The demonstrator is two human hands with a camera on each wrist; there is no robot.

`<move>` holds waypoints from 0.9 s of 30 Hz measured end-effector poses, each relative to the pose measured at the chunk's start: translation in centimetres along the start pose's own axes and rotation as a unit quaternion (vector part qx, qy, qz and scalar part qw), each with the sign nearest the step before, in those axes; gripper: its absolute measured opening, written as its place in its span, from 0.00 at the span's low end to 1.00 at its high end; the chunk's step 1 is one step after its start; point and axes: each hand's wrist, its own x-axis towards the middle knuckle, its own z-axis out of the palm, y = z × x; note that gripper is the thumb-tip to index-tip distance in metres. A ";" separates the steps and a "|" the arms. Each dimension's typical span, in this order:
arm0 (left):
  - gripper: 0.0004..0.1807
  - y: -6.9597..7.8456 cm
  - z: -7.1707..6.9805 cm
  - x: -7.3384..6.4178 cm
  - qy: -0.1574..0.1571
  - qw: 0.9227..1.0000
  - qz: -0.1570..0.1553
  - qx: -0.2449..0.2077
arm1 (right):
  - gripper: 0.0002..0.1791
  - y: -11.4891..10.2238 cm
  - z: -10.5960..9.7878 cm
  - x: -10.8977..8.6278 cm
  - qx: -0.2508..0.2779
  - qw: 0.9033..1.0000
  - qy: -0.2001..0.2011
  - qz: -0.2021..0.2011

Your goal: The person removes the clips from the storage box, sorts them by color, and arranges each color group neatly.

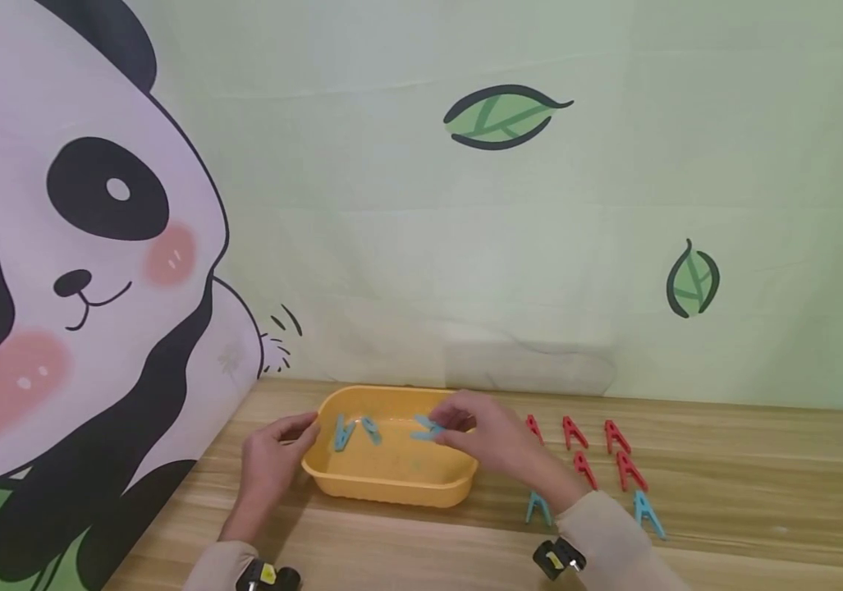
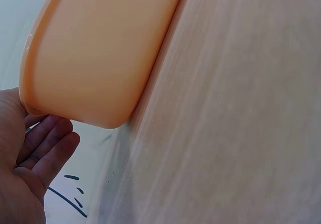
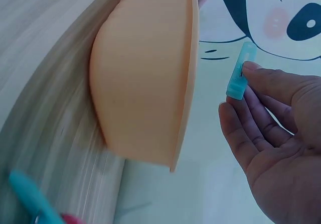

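A yellow plastic basin [image 1: 391, 492] stands on the table, two blue clothespins [image 1: 343, 433] lying inside near its left end. My left hand [image 1: 273, 455] holds the basin's left end at the rim; in the left wrist view its fingers [image 2: 57, 146] lie against the outside, below the rim. Between thumb and fingers, my right hand [image 1: 491, 435] pinches another blue clothespin [image 3: 241, 71] above the right part of the basin. To the right on the table, several red clothespins [image 1: 630, 470] lie in two rows, with two blue clothespins [image 1: 647, 515] in front of them.
The wooden table [image 1: 746, 492] ends at a pale green backdrop [image 1: 362, 164] behind the basin. A large printed panda [image 1: 96, 271] covers the left side. My right forearm [image 1: 561, 484] passes close to the loose clothespins.
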 end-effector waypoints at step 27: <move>0.14 -0.1 0.0 0.1 -0.006 1.000 -0.008 0.008 | 0.08 2.6 -4.0 -7.1 -0.019 0.999 0.007 0.028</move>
